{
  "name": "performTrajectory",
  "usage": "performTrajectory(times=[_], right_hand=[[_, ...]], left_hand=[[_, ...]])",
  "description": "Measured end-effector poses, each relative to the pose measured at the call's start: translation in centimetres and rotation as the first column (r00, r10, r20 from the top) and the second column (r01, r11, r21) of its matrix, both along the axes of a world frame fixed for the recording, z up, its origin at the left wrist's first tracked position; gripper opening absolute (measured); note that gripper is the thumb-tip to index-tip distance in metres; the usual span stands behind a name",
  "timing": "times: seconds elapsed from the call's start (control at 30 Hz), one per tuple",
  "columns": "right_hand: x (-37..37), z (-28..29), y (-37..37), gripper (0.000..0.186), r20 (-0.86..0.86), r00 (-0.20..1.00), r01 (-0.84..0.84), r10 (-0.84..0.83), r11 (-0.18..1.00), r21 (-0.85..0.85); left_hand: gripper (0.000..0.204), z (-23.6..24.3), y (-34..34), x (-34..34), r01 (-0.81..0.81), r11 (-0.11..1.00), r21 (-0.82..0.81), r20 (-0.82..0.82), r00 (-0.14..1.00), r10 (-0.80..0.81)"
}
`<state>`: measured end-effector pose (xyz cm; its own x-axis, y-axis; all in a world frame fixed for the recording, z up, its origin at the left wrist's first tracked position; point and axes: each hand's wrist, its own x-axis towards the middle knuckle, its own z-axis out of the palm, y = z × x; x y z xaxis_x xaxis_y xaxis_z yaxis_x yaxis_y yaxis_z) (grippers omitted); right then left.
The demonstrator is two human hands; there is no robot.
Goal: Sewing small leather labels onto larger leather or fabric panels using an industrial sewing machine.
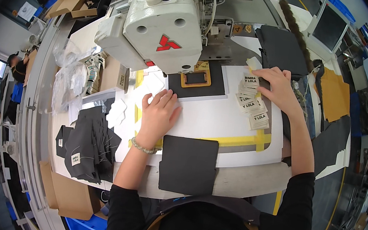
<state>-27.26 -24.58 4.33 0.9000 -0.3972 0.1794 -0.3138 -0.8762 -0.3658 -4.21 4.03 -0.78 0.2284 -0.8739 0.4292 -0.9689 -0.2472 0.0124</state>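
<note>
My left hand lies flat with its fingers stretched out on a white sheet. Its fingertips reach the near left corner of a black fabric piece under the sewing machine head. An orange-brown frame clamp rests on that piece. To the right, my right hand has thumb and index finger apart at the upper end of a fanned row of small cream labels, touching the top ones. Whether it grips one does not show clearly. A stack of black fabric pieces lies at the near table edge.
Black pieces with labels and loose threads are heaped at left, near a box of labels and clear plastic bags. More black fabric lies far right. Yellow tape borders the white sheet. A cardboard box stands below left.
</note>
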Motion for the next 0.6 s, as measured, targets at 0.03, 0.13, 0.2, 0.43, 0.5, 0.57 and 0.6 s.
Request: performTrajectory(times=[0.03,0.13,0.2,0.43,0.5,0.57,0.6], right_hand=[[0.0,-0.4,-0.1,0.037,0.053,0.999,-0.015,0.014,1.0,0.021],[0.3,-0.9,-0.7,0.044,0.048,0.998,-0.035,0.033,0.998,0.047],[0.7,-0.7,-1.1,0.048,-0.008,0.999,-0.037,0.037,0.998,0.052],[1.2,-0.2,-1.1,0.04,0.008,0.998,-0.07,0.069,0.992,0.102],[1.3,-0.4,-1.1,0.037,-0.007,0.999,-0.042,0.044,0.991,0.127],[1.3,-0.6,-1.1,0.028,0.132,0.991,-0.032,0.007,0.981,0.193],[1.4,-0.5,-1.0,0.028,0.134,0.991,-0.034,0.008,0.981,0.192]], left_hand=[[0.032,0.0,0.0,0.0,-0.005,1.0,-0.002,-0.004,1.0,0.005],[0.031,-0.1,0.0,0.0,0.005,1.0,-0.008,-0.01,1.0,-0.005],[0.031,0.0,0.0,0.0,0.006,1.0,-0.005,-0.011,1.0,-0.006],[0.029,0.0,0.0,-0.2,0.0,1.0,-0.02,-0.036,0.999,-0.001],[0.029,0.3,0.2,-0.2,0.004,1.0,-0.001,-0.007,1.0,-0.004],[0.029,1.0,0.0,-0.2,0.01,1.0,0.016,0.02,1.0,-0.01],[0.027,1.5,-0.1,-0.4,0.06,0.998,-0.016,-0.038,0.997,-0.061]])
